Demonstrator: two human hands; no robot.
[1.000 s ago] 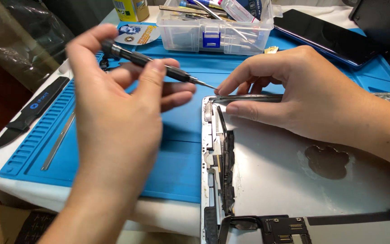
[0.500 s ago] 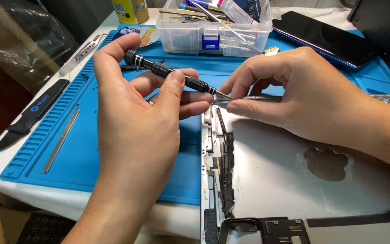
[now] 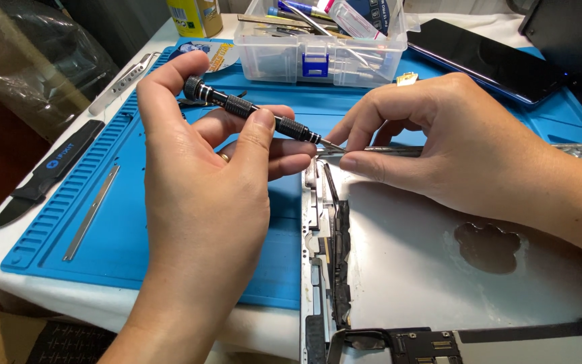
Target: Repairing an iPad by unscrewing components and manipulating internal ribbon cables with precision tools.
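Observation:
My left hand (image 3: 203,168) grips a slim black precision screwdriver (image 3: 250,111), its tip pointing right at the top left corner of an opened silver tablet shell (image 3: 426,269). My right hand (image 3: 453,148) pinches metal tweezers (image 3: 372,152) held level, their points meeting the screwdriver tip above that corner. A strip of black parts (image 3: 335,256) runs down the shell's left edge. The shell lies partly on a blue ribbed work mat (image 3: 102,216).
A clear plastic box (image 3: 325,40) of tools stands at the back. A dark phone (image 3: 486,61) lies at the back right. A black pry tool (image 3: 42,175), a thin metal strip (image 3: 92,212) and a metal bar (image 3: 119,84) lie at the left.
My left hand has moved right and slightly up, bringing the screwdriver tip against the tweezers' points. My right hand has stayed almost still.

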